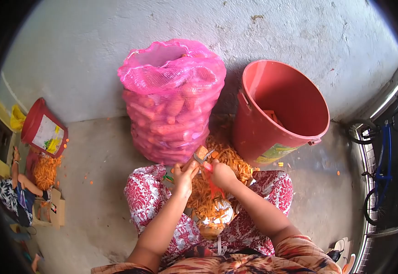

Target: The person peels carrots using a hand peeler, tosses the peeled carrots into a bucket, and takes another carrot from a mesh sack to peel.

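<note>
My left hand is closed round a carrot whose tip points up and away from me. My right hand grips a peeler by its red handle, with the metal head against the carrot. Orange peelings lie heaped between my legs, under both hands. Just beyond my hands stands a pink mesh sack full of carrots, its top open. To its right is a large red bucket with a few orange pieces inside.
Another red bucket stands at the far left beside a second heap of peelings, near a seated person and a cardboard box. A grey wall rises behind the sack. Bicycles stand at the right.
</note>
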Tool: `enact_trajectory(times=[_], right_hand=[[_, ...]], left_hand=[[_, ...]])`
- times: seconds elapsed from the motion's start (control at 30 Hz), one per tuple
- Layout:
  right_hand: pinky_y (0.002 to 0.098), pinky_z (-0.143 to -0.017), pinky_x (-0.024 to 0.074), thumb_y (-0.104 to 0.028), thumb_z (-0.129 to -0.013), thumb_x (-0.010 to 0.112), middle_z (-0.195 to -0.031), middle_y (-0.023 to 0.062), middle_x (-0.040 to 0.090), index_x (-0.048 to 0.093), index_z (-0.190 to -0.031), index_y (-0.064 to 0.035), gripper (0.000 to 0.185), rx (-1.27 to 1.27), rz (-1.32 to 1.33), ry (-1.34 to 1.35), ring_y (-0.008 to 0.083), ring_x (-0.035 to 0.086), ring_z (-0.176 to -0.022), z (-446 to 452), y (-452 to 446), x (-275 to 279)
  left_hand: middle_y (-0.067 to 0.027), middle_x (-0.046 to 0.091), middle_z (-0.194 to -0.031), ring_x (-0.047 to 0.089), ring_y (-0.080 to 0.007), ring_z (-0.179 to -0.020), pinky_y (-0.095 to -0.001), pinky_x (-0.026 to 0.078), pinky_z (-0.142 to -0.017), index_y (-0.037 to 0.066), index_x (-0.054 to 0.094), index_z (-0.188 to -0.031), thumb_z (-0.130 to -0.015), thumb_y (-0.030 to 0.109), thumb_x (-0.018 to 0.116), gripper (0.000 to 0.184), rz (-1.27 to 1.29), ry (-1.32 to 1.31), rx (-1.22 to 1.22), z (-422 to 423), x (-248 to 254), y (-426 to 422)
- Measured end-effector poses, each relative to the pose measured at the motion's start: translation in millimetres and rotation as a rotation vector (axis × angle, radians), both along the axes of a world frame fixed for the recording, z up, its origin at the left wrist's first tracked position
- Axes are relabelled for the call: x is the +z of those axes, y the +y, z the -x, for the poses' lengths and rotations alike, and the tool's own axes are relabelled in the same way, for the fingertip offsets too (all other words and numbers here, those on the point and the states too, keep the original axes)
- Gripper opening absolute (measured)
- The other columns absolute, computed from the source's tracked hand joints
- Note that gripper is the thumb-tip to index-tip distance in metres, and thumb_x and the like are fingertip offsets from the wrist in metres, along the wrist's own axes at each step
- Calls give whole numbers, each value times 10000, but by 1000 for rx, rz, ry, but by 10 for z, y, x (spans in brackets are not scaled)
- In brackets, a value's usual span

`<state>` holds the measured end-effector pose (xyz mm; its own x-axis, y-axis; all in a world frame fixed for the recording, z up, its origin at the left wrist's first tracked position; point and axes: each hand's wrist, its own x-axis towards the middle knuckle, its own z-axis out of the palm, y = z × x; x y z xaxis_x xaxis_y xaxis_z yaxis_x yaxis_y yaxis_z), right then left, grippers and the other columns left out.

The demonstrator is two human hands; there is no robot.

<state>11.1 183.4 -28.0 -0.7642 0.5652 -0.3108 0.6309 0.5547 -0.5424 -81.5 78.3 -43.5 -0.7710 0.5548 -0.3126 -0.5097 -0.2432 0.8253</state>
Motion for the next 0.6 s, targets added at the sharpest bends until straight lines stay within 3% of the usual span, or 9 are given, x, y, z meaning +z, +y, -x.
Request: enact_trajectory(times=[0.23, 0.33, 0.37, 0.43, 0.5, 0.6], right_hand=[[422, -684, 466, -166, -743, 517, -823, 226, 585, 424, -927, 35, 288, -140, -118, -137, 371, 584, -756, 169, 130, -5], [378, -683, 493, -151, -768, 523, -900, 218, 580, 413, -967, 33, 292, -394, -163, -180, 319, 593, -830, 160, 561, -305], [380, -691, 491, -137, -760, 530, -899, 223, 580, 426, -971, 27, 286, -515, -88, -150, 326, 589, -842, 79, 747, -275], [389, -703, 486, -166, -772, 517, -903, 225, 579, 440, -954, 28, 277, -467, -108, -144, 334, 584, -848, 54, 816, -274], [421, -670, 474, -213, -787, 489, -800, 241, 582, 467, -902, 41, 279, -435, -199, -55, 369, 578, -771, 93, 723, -398], [431, -698, 452, -195, -789, 463, -786, 241, 582, 470, -937, 30, 269, -286, -120, -10, 375, 567, -788, 61, 616, -367]], left_hand=[[-140, 492, -966, 568, -229, -861, -330, 486, -791, -8, 338, -896, -790, 59, 571, 265, -24, -36, -1, -22, -35, 43], [-140, 495, -960, 574, -238, -858, -331, 489, -779, 1, 338, -886, -792, 64, 569, 257, 95, 89, -43, -123, 21, -37], [-144, 502, -956, 576, -243, -857, -333, 490, -775, 4, 338, -886, -794, 66, 568, 255, 70, 25, -51, -142, 34, -64], [-152, 516, -949, 582, -253, -854, -335, 491, -768, 10, 338, -887, -796, 69, 565, 252, 24, -98, -78, -140, 73, -122], [-131, 540, -951, 590, -261, -843, -340, 493, -753, 30, 340, -924, -815, 119, 550, 253, 17, -96, -90, -23, 82, -90], [-105, 553, -939, 593, -239, -828, -324, 497, -696, 50, 387, -947, -818, 172, 552, 243, -40, -176, -85, 86, 13, -90]])
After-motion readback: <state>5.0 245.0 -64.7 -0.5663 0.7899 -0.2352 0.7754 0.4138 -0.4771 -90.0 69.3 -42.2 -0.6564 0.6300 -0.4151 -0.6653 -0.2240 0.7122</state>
